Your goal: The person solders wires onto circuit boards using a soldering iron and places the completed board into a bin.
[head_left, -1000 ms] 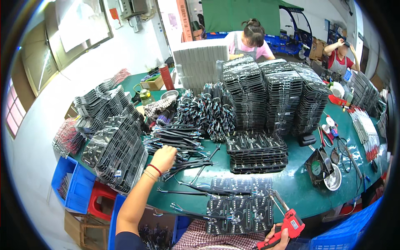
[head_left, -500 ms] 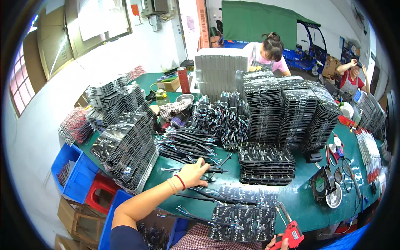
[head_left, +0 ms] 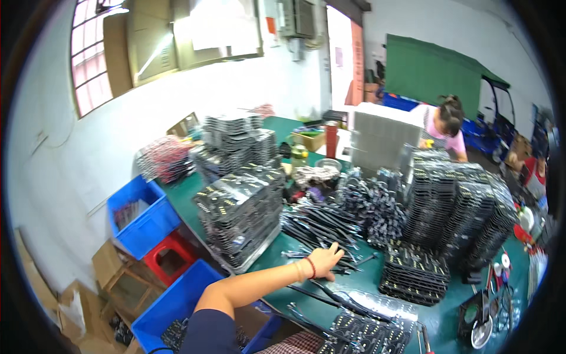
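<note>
My left hand (head_left: 324, 261) reaches over the table at the near edge of a pile of short black cables (head_left: 321, 221) with bare wire ends. Its thumb and fingers are apart, and I see nothing gripped between them. Just nearer lie a few separate black cables (head_left: 330, 297), stretching toward a panel of black circuit boards (head_left: 368, 333) at the table's front edge. Beside that panel, the metal front of a soldering gun (head_left: 422, 337) shows at the lower edge. My right hand is out of the picture.
Stacked black circuit boards (head_left: 239, 203) stand left; a lower stack (head_left: 414, 272) and tall stacks (head_left: 433, 206) stand right. Bundled cables (head_left: 374, 206) lie behind. Blue bins (head_left: 141, 215) and a red stool (head_left: 168, 259) are at left. A co-worker (head_left: 445, 127) bends across the table.
The view has swung left, so the scene sits farther right and lower. My right hand and most of the red soldering gun have left the picture. My left hand stays by the cable pile.
</note>
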A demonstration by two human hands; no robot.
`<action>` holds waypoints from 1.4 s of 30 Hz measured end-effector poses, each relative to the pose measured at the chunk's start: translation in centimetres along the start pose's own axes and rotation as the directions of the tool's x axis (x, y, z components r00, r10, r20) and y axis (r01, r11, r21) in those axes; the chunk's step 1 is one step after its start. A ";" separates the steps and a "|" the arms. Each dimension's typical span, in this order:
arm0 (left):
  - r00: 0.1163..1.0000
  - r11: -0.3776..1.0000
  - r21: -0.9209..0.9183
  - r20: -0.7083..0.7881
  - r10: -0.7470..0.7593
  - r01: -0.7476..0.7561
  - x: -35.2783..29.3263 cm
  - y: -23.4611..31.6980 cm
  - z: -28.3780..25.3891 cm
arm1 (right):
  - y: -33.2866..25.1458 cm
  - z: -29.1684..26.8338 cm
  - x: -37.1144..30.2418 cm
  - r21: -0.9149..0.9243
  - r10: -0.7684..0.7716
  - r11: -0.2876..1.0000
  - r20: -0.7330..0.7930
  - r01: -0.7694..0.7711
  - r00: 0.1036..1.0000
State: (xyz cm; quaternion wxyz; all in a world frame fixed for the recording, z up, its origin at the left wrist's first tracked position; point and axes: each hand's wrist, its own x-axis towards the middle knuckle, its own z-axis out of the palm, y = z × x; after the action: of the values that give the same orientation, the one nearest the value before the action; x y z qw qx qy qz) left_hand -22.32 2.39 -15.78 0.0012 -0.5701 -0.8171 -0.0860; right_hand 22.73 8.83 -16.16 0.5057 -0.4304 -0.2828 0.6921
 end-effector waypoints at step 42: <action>0.978 0.967 0.160 0.027 -0.207 0.200 -0.7 -4.3 -1.4 | -0.5 -1.2 0.2 0.135 0.306 0.941 0.051 -0.311 0.951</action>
State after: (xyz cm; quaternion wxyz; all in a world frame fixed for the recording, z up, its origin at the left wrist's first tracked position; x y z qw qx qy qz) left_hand -26.21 0.08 -15.11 0.0193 -0.4831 -0.8753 -0.0086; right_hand 23.96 9.12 -16.40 0.4162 -0.4221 -0.1695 0.7873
